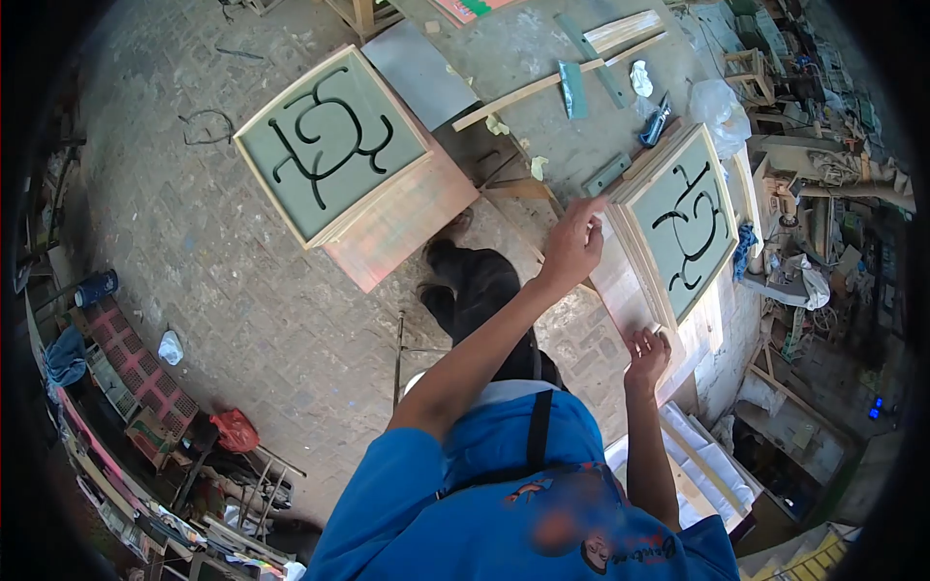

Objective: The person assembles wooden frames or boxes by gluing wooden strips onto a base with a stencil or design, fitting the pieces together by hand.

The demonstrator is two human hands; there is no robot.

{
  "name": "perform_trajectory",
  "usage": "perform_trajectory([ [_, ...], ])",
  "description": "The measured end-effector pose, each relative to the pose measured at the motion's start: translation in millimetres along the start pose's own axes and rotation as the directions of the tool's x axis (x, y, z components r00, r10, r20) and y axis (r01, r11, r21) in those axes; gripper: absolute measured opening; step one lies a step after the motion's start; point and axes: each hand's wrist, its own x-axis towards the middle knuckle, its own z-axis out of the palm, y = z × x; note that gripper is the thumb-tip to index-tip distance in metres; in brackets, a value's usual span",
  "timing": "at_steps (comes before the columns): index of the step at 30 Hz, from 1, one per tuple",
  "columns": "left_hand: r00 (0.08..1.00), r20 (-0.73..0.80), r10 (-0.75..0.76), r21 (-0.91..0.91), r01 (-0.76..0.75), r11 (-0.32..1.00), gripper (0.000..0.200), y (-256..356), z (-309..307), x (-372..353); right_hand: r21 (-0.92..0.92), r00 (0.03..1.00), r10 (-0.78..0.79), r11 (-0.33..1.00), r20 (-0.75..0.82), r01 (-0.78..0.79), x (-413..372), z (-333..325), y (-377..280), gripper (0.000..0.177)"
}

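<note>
A stack of wooden-framed panels lies tilted on the bench at the right, its grey-green top face bearing raised black curved lines. My left hand is beside the stack's upper left corner, fingers curled together. Close to its lower corner is my right hand, fingers bent in a pinch near a small pale bit. What either hand holds, if anything, is too small to make out. A pinkish board shows under the stack, between the hands.
Another stack with a similar framed panel stands at the left on pinkish boards. The worktable carries wood strips, a green packet, a blue-black tool and a plastic bag. A metal-legged stool is near my legs.
</note>
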Motion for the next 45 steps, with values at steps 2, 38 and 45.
perform_trajectory([
  [2,0.999,-0.003,-0.035,-0.019,0.035,0.999,0.035,-6,0,-1,0.044,0.994,0.055,0.998,-0.099,-0.051,5,-6,8,0.032],
  [38,0.991,0.07,0.11,0.216,-0.123,0.969,0.051,32,-6,34,-0.582,0.799,0.407,0.808,0.442,-0.09,-72,92,10,0.036],
  [45,0.942,-0.261,-0.209,0.219,0.269,0.938,0.014,79,-65,117,-0.593,0.667,0.445,0.805,0.597,-0.005,-77,116,-32,0.037],
])
